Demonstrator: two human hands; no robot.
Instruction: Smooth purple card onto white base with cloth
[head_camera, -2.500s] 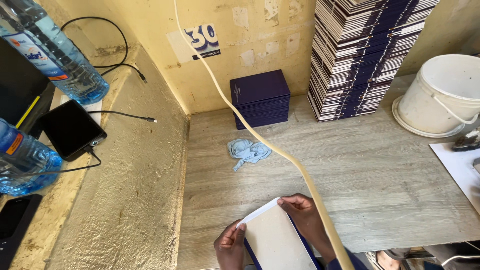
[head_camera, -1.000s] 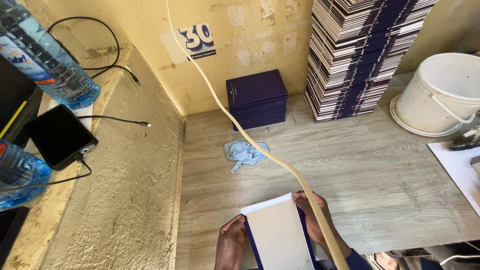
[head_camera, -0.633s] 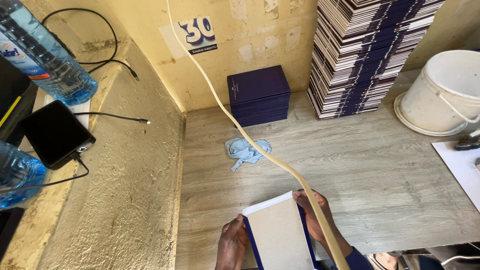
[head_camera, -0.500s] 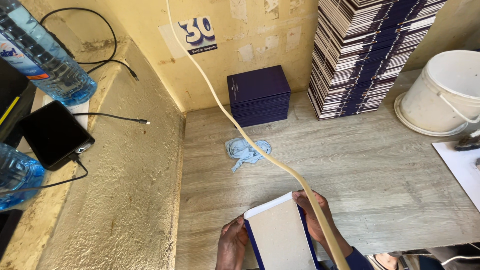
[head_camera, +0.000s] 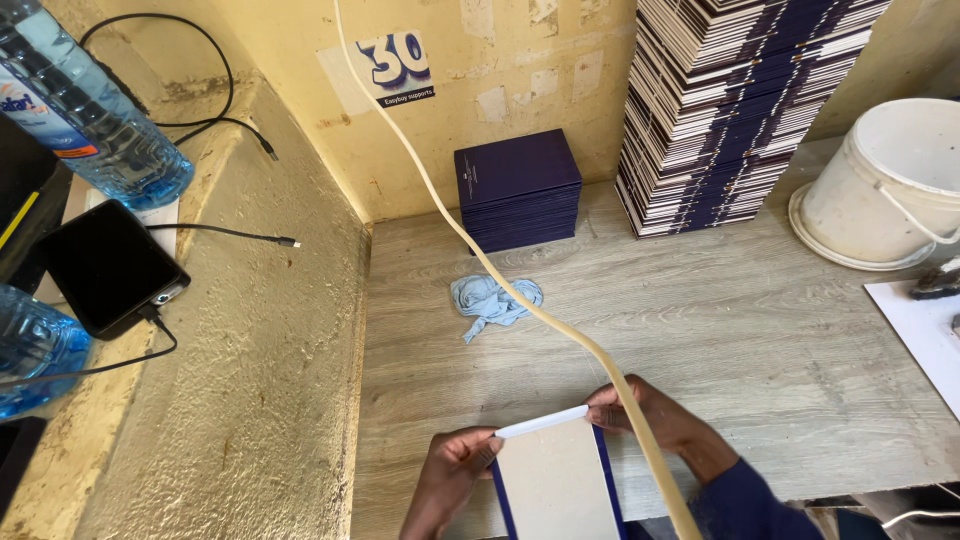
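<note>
- Two hands work at the near edge of the surface (head_camera: 700, 330), both on one grey board (head_camera: 556, 480) with dark blue borders.
- My left hand (head_camera: 452, 478) pinches the board's left top corner, fingers closed on it.
- My right hand (head_camera: 655, 420) pinches the right top corner, its grip pressed onto the folded white top edge.
- I see the board lying flat, between the two hands, partly cut off by the bottom of the view.
- One pale hose (head_camera: 480, 262) runs from the wall down across the surface and over my right wrist.
- A blue rag (head_camera: 493, 300) lies well beyond the board; behind it sits a small stack (head_camera: 517, 190) of dark blue covers, beside a tall stack (head_camera: 735, 110).
- A white bucket (head_camera: 885, 185) stands far right; a phone (head_camera: 108, 265) and a bottle (head_camera: 90, 110) rest on the ledge at left.
</note>
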